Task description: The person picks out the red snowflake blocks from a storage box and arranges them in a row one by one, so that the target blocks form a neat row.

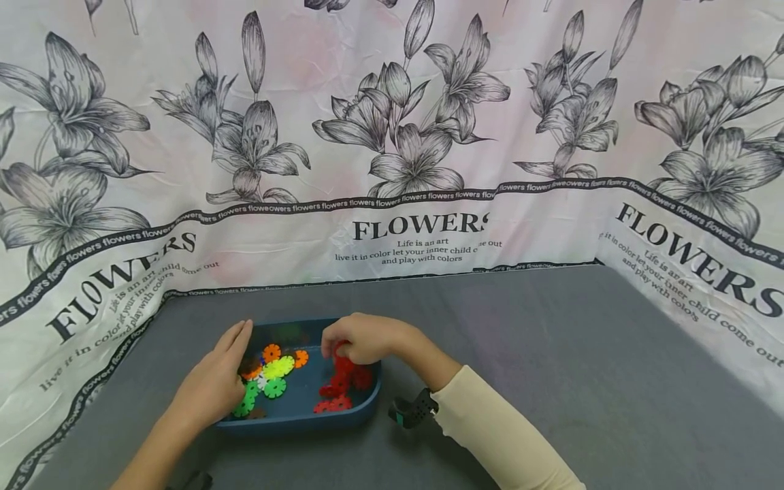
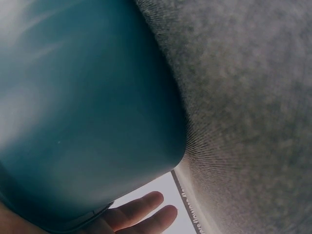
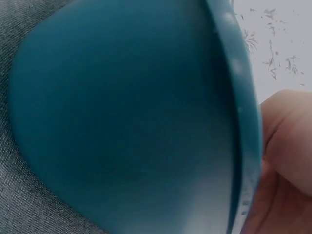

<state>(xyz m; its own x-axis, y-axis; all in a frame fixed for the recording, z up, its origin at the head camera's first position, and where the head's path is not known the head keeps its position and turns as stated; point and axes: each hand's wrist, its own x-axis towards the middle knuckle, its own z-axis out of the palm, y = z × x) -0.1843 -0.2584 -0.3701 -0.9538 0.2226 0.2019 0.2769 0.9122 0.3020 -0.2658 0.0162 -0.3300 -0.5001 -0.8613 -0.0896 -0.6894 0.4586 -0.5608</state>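
Where the red pile (image 1: 333, 405) lies at the right end of the tray (image 1: 294, 426), I have the right hand (image 1: 367, 338) reaching in, finger and thumb curled in what looks like a pinch on a red disc (image 1: 341, 352). The left hand (image 1: 211, 384) rests along the tray's left side, its fingers straight and unclenched, near the green discs (image 1: 275, 388) and yellow discs (image 1: 279, 367). I judge the discs to be thin plastic — light, stiff, hard to damage, probably slick on the flat. I would take one by opposite edges, where the notches should give fingertips some bite; pushing on a face may only skid it. The tray seems light and smooth too — I would steady it by its rim.
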